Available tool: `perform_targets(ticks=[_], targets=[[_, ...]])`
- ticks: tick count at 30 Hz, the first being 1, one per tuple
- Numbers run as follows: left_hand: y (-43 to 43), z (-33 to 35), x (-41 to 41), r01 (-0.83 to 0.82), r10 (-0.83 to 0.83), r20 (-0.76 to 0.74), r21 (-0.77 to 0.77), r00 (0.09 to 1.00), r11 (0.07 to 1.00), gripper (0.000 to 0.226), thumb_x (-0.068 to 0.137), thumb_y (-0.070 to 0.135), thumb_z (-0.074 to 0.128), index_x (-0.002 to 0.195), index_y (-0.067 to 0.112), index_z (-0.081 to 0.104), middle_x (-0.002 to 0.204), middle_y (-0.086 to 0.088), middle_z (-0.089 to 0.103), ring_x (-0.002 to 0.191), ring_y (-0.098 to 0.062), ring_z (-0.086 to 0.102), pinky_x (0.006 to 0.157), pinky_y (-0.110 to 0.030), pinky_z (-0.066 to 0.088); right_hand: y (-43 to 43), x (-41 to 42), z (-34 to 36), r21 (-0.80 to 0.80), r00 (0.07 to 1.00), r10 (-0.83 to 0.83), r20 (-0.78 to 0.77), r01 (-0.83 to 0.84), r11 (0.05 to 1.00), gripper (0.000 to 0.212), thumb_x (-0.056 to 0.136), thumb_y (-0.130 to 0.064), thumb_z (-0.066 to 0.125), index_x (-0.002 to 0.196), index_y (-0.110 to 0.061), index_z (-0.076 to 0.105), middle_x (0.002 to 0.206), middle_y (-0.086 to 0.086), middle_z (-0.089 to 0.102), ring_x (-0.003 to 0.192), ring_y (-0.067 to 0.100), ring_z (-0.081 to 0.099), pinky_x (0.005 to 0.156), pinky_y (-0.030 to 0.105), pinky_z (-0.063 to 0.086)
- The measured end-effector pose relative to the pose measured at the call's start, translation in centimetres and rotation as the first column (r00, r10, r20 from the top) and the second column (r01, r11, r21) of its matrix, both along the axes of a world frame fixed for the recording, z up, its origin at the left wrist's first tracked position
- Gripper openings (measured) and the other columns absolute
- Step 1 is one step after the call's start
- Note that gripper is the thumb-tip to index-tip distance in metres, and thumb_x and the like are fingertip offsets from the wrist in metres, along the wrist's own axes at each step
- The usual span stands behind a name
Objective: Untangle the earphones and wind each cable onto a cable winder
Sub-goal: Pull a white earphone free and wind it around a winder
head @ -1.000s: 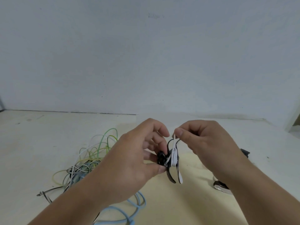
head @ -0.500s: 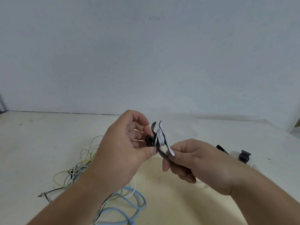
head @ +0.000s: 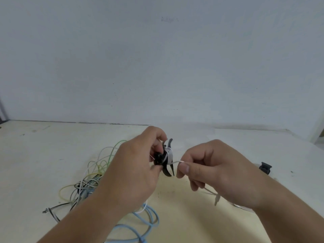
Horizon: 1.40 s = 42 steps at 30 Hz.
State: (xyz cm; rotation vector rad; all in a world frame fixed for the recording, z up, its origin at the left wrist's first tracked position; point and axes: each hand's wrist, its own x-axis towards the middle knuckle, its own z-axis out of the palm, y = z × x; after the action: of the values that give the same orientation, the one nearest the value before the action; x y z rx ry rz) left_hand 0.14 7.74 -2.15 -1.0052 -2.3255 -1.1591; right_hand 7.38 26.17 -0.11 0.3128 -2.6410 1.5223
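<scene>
- Cable winder, black, part-wound with white cable: pinched between thumb and curled fingers of left hand, above the counter.
- Right hand: thumb and forefinger pinch the white cable just beside the winder; its tail hangs below the palm.
- Tangle of cables, green, white, black, blue: on counter, behind left forearm.
- Small black piece: counter, far right.

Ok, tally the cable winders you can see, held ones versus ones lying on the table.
Held winder, gripped in the left hand, white cable running to the right hand: 1
Loose winder, black, on the table: 1
Total: 2
A scrap below the right wrist is too hidden to count.
</scene>
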Motion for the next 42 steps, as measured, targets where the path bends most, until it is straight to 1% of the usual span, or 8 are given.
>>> perform_targets(ticks=[6, 11, 16, 19, 24, 28, 32, 42], targets=[[0.3, 0.1, 0.7, 0.126, -0.125, 0.012, -0.085, 0.992, 0.988, 0.053, 0.079, 0.006, 0.078, 0.106, 0.042, 0.049, 0.096, 0.023, 0.062, 0.090, 0.002, 0.060, 0.076, -0.006, 0.043, -0.1, 0.1, 0.2, 0.063, 0.964, -0.167, -0.205, 0.183, 0.981, 0.022, 0.088, -0.038, 0.063, 0.070, -0.028, 0.070, 0.065, -0.006, 0.065, 0.065, 0.022, 0.059, 0.062, 0.028, 0.047], [0.1, 0.6, 1.3, 0.250, -0.242, 0.180, -0.022, 0.953, 0.968, 0.056, 0.077, 0.000, 0.077, 0.102, 0.042, 0.049, 0.095, 0.017, 0.064, 0.088, -0.004, 0.063, 0.076, -0.009, 0.046, 0.1, -0.5, 0.0, 0.068, 0.876, -0.387, -0.286, 0.422, 0.904, 0.022, 0.090, -0.031, 0.066, 0.068, -0.028, 0.066, 0.067, -0.015, 0.063, 0.054, 0.000, 0.052, 0.055, 0.009, 0.039], [0.2, 0.8, 1.2, 0.338, -0.379, 0.296, 0.182, 0.877, 0.923, 0.052, 0.070, -0.004, 0.078, 0.098, 0.034, 0.056, 0.091, 0.005, 0.066, 0.086, -0.018, 0.067, 0.080, -0.029, 0.057, 0.5, -0.7, 0.2, -0.032, 0.863, -0.465, -0.196, 0.468, 0.883, 0.023, 0.091, -0.032, 0.066, 0.071, -0.021, 0.069, 0.064, 0.003, 0.063, 0.047, 0.001, 0.047, 0.046, 0.010, 0.035], [0.1, 0.9, 1.0, 0.347, -0.435, 0.333, 0.294, 0.836, 0.891, 0.048, 0.064, 0.000, 0.076, 0.095, 0.031, 0.058, 0.088, 0.003, 0.066, 0.084, -0.019, 0.067, 0.079, -0.034, 0.058, 0.4, -0.9, -0.2, -0.044, 0.875, -0.476, -0.092, 0.474, 0.880, 0.029, 0.094, -0.030, 0.063, 0.068, -0.019, 0.069, 0.057, -0.002, 0.061, 0.040, 0.000, 0.046, 0.041, 0.009, 0.030], [0.3, 1.0, 1.0, 0.384, -0.546, 0.359, 0.433, 0.757, 0.816, 0.047, 0.064, -0.010, 0.074, 0.094, 0.023, 0.059, 0.087, -0.002, 0.064, 0.079, -0.019, 0.066, 0.072, -0.030, 0.055, 0.0, -1.2, -1.3, 0.103, 0.948, -0.302, 0.101, 0.291, 0.951, 0.029, 0.096, -0.020, 0.051, 0.074, -0.007, 0.064, 0.060, -0.002, 0.056, 0.052, 0.011, 0.045, 0.055, 0.032, 0.035], [0.2, 1.0, 0.8, 0.267, -0.465, 0.309, 0.511, 0.830, 0.817, 0.043, 0.062, -0.009, 0.074, 0.091, 0.019, 0.062, 0.087, -0.005, 0.065, 0.078, -0.019, 0.068, 0.072, -0.027, 0.056, -0.4, -0.9, -1.3, 0.028, 0.972, -0.046, 0.230, 0.041, 0.999, 0.036, 0.102, -0.027, 0.050, 0.078, -0.012, 0.071, 0.063, -0.001, 0.050, 0.065, 0.014, 0.052, 0.070, 0.026, 0.042], [0.0, 1.1, 0.5, 0.130, -0.251, 0.280, 0.389, 0.926, 0.912, 0.047, 0.072, -0.012, 0.079, 0.087, 0.032, 0.067, 0.086, 0.004, 0.071, 0.080, -0.016, 0.072, 0.074, -0.023, 0.055, -0.1, -0.8, -1.2, -0.029, 0.979, 0.019, 0.203, -0.014, 0.999, 0.031, 0.101, -0.029, 0.055, 0.081, -0.014, 0.072, 0.063, -0.004, 0.053, 0.067, 0.014, 0.057, 0.071, 0.022, 0.043], [-0.3, 1.2, 0.0, 0.054, -0.188, 0.309, 0.395, 0.932, 0.917, 0.042, 0.073, -0.012, 0.078, 0.086, 0.027, 0.074, 0.085, 0.001, 0.075, 0.077, -0.017, 0.074, 0.074, -0.019, 0.056, 0.7, -0.6, -0.5, 0.053, 0.983, -0.116, 0.141, 0.110, 0.993, 0.028, 0.095, -0.032, 0.063, 0.075, -0.015, 0.075, 0.052, -0.011, 0.057, 0.045, 0.009, 0.041, 0.053, 0.017, 0.033]])
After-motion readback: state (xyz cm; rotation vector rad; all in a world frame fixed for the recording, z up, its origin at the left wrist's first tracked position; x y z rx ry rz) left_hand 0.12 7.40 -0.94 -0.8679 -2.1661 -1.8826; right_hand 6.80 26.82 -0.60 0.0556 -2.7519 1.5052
